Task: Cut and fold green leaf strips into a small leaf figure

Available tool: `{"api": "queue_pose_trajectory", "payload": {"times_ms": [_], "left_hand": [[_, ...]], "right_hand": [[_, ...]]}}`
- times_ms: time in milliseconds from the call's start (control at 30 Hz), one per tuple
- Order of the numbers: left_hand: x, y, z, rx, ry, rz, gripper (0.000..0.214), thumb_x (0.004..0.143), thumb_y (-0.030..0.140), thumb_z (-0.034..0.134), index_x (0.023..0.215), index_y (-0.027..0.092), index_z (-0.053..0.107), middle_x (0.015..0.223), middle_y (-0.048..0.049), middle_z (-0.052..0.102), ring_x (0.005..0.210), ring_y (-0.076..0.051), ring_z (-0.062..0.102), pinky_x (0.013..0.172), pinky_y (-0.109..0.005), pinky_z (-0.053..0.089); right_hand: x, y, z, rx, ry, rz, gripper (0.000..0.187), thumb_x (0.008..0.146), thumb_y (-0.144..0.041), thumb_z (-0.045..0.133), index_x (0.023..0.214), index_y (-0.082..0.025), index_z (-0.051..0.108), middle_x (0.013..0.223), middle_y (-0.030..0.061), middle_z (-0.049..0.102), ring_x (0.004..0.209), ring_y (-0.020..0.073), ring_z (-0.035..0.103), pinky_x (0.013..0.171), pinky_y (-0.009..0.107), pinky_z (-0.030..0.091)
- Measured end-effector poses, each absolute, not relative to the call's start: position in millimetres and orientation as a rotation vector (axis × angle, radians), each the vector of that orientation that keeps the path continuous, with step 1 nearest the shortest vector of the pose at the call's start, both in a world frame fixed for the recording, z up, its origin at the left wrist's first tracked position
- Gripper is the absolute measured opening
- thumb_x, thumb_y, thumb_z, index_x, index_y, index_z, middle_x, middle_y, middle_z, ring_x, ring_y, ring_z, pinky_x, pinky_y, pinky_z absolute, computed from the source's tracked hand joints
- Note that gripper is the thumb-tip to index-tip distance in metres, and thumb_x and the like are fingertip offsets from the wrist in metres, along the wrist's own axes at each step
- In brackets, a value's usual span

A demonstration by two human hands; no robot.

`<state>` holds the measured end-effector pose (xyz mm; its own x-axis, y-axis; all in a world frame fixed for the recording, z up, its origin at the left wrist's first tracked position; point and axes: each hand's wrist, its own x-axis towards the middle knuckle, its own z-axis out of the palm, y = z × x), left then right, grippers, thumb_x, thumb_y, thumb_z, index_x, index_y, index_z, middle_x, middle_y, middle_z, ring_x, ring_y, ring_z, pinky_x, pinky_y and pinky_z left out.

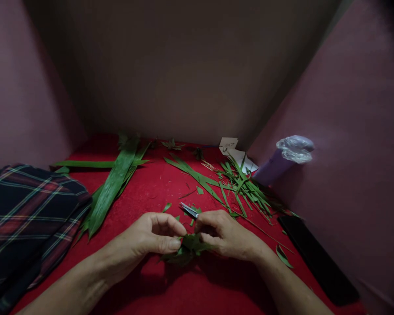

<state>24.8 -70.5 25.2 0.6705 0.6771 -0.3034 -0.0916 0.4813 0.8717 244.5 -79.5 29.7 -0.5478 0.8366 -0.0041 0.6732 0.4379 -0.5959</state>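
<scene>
A small dark-green bundle of folded leaf pieces [192,246] is between my two hands, low over the red cloth. My left hand [151,236] pinches its left side with thumb and fingertips. On the opposite side, my right hand [225,234] has its curled fingers closed on the bundle; its fingertips are partly hidden. Just beyond the right hand lies a pair of scissors [189,211], blades pointing away to the left, the handles out of sight behind the hand. Small green leaf scraps [167,207] lie about the blades.
Long broad leaves [113,190] lie crossed at the left, near a plaid cloth [29,218]. Narrow leaf strips [246,188] are heaped at the right, before white papers [241,159]. A purple roll with clear plastic [279,164] and a black flat object [315,258] are along the right wall.
</scene>
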Motion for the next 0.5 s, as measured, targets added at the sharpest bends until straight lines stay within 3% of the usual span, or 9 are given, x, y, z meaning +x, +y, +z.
{"api": "queue_pose_trajectory", "payload": {"times_ms": [167, 500], "left_hand": [[25.5, -69.8, 24.7, 0.979, 0.737, 0.55, 0.013, 0.064, 0.018, 0.071, 0.074, 0.012, 0.063, 0.061, 0.0005, 0.06, 0.054, -0.009, 0.05, 0.054, -0.021, 0.035], [24.6, -69.9, 21.1, 0.963, 0.749, 0.528, 0.019, 0.069, 0.019, 0.067, 0.087, 0.013, 0.064, 0.077, -0.0055, 0.066, 0.068, -0.014, 0.058, 0.065, -0.026, 0.04]], "right_hand": [[246.9, -77.7, 28.6, -1.293, -2.403, 0.807, 0.012, 0.073, -0.008, 0.052, 0.076, -0.018, 0.057, 0.065, -0.005, 0.054, 0.058, 0.0077, 0.046, 0.054, 0.019, 0.03], [249.0, -77.4, 29.8, -1.317, -2.403, 0.763, 0.01, 0.073, -0.008, 0.051, 0.07, -0.018, 0.055, 0.062, -0.0052, 0.052, 0.056, 0.0079, 0.044, 0.053, 0.02, 0.028]]}}
